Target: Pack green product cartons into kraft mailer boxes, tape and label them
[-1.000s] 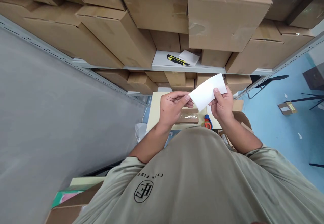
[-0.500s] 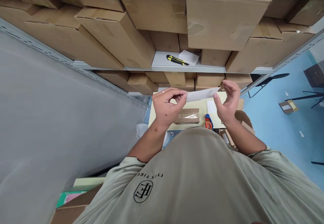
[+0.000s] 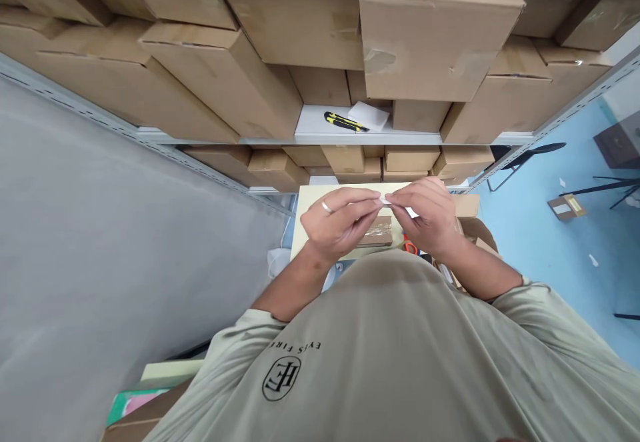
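This looks like a stockroom or packing area, I'd say: grey metal shelving [image 3: 350, 139] crammed with cardboard cartons [image 3: 440, 35], a yellow box cutter [image 3: 345, 122] lying on a shelf, and a taped parcel [image 3: 375, 234] on a pale surface [image 3: 320, 205] (the floor [image 3: 530, 242] is blue), though little else of the room shows from here.

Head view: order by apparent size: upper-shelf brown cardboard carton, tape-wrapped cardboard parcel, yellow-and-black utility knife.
Largest: brown cardboard carton. Then, unranked: tape-wrapped cardboard parcel and yellow-and-black utility knife look similar; nearness to the camera blurs their order.
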`<state>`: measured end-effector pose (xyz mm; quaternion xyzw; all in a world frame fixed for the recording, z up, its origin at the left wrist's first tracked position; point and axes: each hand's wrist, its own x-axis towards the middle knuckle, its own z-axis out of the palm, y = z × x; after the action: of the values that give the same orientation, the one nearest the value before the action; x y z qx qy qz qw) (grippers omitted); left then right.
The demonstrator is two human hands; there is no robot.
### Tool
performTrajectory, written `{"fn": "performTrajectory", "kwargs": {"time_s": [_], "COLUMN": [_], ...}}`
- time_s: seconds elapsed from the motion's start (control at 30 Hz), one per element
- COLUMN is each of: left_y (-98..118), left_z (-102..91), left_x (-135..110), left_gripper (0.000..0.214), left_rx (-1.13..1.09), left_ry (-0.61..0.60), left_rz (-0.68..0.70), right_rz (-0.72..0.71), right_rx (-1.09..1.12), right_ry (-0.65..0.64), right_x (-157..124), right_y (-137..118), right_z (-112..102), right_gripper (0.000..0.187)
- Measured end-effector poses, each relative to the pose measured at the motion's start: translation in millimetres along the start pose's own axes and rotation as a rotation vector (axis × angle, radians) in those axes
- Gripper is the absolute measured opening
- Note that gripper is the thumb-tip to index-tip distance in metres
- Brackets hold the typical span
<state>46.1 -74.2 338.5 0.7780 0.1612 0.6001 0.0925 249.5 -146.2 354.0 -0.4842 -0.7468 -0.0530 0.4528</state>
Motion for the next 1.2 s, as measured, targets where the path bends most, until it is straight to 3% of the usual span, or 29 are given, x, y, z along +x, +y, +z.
{"fn": "performTrajectory", "kwargs": {"time_s": [0.2,0.4,0.57,0.73,0.87,1.03,1.2], "left_y": [-3,-1,-1,-1,-3,-8,-21], "left_z": [-5.9,-6.0,-3.7,-1.6,1.5,3.6,7.2], "left_x": [-5,-1,-3,-2,-6,-9,-6], "left_gripper": [0.007,0.021,0.008,0.016,0.016,0.015,0.014], "left_rx": [0.069,0.083,0.126,0.094,0.068,0.01,0.037], "left_ry": [-0.03,0.062,0.045,0.077,0.037,-0.001,-0.063], "left_rz": [0.063,0.174,0.128,0.176,0.139,0.14,0.257], "right_rz": [-0.04,-0.053,-0.055,-0.043,-0.032,0.106,0.487], "right_rx": [-0.01,-0.015,-0.022,-0.032,-0.003,0.139,0.569], "right_ry": [-0.03,-0.031,-0.018,-0.014,-0.019,-0.027,-0.02], "right_x": [1,1,2,-2,-8,-13,-15], "right_y": [-4,-6,-9,-9,-6,-10,-17], "right_z": [-3,-4,-4,-2,1,3,11], "right_gripper": [0.013,0.013,0.012,0.014,0.013,0.018,0.04]}}
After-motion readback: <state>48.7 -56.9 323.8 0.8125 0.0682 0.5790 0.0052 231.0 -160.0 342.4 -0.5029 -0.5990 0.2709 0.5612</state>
